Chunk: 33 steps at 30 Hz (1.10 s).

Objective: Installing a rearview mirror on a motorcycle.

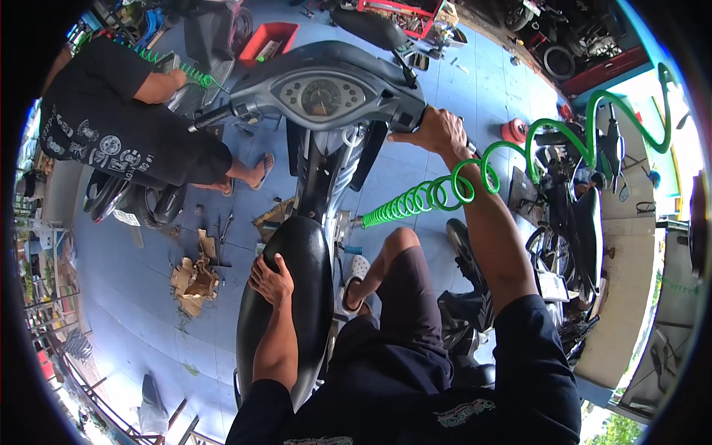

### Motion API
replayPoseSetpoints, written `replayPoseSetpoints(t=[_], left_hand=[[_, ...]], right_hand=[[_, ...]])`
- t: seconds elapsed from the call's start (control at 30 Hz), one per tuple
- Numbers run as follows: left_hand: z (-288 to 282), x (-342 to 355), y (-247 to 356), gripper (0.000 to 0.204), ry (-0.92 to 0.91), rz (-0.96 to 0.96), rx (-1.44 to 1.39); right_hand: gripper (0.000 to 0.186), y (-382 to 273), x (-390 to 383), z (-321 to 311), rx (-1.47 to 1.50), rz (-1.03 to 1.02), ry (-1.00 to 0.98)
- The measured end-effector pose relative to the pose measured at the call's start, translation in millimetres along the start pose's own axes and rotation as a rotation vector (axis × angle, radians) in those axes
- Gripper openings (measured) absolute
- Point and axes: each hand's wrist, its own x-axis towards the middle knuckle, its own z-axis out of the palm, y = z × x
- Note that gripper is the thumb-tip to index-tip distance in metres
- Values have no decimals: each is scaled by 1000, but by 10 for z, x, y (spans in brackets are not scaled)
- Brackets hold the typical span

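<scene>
Motorbike stands up the middle of my remote view, its long axis running forward and slightly right from the long black seat to the grey handlebar cowl. I see the seat directly under the left hand, which rests spread near its left edge. The right hand is nearer the cowl, over its right end; how tightly it closes I cannot tell. Both hands are well apart.

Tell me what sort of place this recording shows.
Probably a motorcycle repair workshop: one motorbike stands in the middle with more motorbikes at the right, a green coiled hose stretches past, and a red tray lies on the floor.
</scene>
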Motion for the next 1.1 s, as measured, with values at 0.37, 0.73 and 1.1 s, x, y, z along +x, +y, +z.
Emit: replayPoseSetpoints(t=[0.37, 0.73, 1.1], left_hand=[[-11, -26, 20, 58, 7, 9, 20], [-61, -33, -20, 58, -23, -9, 23], [-32, 35, 47, 59, -28, -29, 26]], right_hand=[[102, 93, 102, -55, -4, -1, 0], [107, 79, 105, -79, -13, -93, 37], [108, 112, 220, 12, -61, -9, 68]])
